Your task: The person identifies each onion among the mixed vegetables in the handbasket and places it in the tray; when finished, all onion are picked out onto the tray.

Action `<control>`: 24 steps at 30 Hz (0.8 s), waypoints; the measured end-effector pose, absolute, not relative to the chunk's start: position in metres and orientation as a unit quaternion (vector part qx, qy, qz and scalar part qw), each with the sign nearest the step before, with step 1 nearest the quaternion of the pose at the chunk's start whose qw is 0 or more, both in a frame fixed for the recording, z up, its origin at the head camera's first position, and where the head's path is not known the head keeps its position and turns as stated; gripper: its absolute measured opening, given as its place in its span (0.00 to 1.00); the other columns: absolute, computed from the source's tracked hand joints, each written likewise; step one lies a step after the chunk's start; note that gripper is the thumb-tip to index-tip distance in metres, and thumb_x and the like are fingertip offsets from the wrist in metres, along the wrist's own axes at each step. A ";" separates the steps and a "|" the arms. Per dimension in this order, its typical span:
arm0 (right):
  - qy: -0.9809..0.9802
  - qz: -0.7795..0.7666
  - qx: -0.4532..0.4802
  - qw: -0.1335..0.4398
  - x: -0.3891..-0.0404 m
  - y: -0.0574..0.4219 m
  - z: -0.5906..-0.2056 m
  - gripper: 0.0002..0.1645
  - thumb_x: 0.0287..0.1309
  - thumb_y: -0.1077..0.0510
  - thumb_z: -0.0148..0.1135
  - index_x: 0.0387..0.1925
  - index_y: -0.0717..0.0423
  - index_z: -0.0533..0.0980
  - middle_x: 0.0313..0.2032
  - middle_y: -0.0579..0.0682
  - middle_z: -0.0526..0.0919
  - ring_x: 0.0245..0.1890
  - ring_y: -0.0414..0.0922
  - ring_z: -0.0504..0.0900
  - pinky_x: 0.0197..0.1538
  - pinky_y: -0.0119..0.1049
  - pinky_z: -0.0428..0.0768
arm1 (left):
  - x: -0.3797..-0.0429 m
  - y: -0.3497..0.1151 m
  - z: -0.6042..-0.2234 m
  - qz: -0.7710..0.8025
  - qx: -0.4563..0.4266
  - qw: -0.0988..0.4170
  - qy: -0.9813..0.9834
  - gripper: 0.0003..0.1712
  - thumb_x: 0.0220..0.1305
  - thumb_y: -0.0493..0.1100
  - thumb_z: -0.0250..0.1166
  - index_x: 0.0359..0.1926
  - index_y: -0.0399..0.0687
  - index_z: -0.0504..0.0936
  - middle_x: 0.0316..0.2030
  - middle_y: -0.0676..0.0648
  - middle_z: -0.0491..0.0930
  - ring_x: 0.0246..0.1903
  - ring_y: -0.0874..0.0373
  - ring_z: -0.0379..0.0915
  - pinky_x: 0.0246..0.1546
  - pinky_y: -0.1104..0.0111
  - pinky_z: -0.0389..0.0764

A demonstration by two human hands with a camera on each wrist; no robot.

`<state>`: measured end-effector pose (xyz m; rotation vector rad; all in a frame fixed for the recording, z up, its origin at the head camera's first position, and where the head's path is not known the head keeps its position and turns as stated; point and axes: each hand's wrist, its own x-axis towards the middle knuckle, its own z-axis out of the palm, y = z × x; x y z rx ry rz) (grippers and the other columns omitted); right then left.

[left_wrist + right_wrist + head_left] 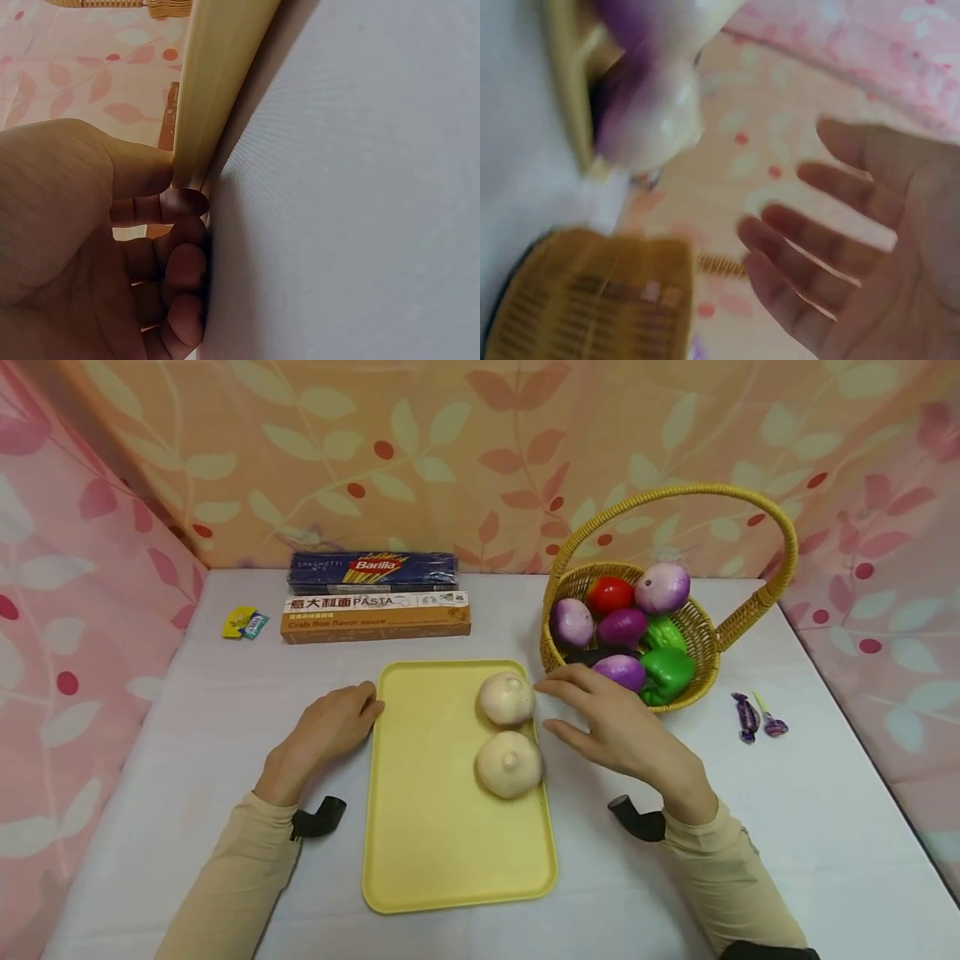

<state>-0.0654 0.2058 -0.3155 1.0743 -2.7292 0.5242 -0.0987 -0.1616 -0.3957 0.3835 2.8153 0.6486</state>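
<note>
A yellow tray (427, 827) lies on the white table with two pale, round onion-like bulbs (510, 765) on its right half. In the right wrist view the bulbs (656, 116) look blurred and show purple sides. At the tray's left edge, my left hand (333, 718) pinches the rim. The left wrist view has the thumb on the tray's side (217, 82) and the fingers curled beneath, low by the tablecloth. My right hand (611, 727) hovers just right of the far bulb, between tray and basket. Its fingers are spread and hold nothing.
A handled wicker basket (705, 668) of purple bulbs, a tomato and green peppers stands behind the right hand. Blue spaghetti (375, 572) and a pasta box (375, 618) lie at the back. Small candies (746, 718) lie far right, yellow and teal packets (243, 622) far left.
</note>
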 end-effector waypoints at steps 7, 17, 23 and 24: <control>-0.957 0.138 0.175 0.188 -0.080 0.243 -0.326 0.29 0.56 0.53 0.68 0.57 0.60 0.75 0.53 0.64 0.77 0.55 0.62 0.74 0.57 0.59 0.71 | -0.098 -0.163 -0.395 0.220 0.127 0.116 0.960 0.12 0.73 0.44 0.50 0.31 0.45 0.70 0.23 0.47 0.68 0.25 0.54 0.64 0.26 0.66 0.62; -0.988 0.076 0.089 0.098 -0.085 0.260 -0.337 0.35 0.59 0.39 0.62 0.59 0.57 0.73 0.56 0.66 0.78 0.62 0.65 0.69 0.64 0.68 0.57 | -0.099 -0.161 -0.397 0.220 0.129 0.116 0.960 0.13 0.73 0.44 0.50 0.30 0.46 0.68 0.22 0.48 0.65 0.25 0.55 0.63 0.25 0.66 0.61; -0.972 0.139 0.116 0.148 -0.082 0.260 -0.337 0.35 0.54 0.46 0.68 0.59 0.59 0.73 0.54 0.66 0.77 0.58 0.65 0.71 0.63 0.63 0.62 | -0.099 -0.162 -0.396 0.219 0.131 0.113 0.960 0.13 0.73 0.45 0.50 0.30 0.45 0.68 0.22 0.48 0.66 0.24 0.54 0.63 0.25 0.66 0.61; -0.967 0.153 0.124 0.163 -0.080 0.259 -0.336 0.35 0.53 0.48 0.70 0.60 0.60 0.73 0.55 0.66 0.77 0.57 0.64 0.72 0.62 0.62 0.64 | -0.099 -0.162 -0.396 0.219 0.132 0.113 0.960 0.13 0.73 0.45 0.50 0.30 0.45 0.69 0.22 0.48 0.66 0.25 0.54 0.63 0.25 0.66 0.62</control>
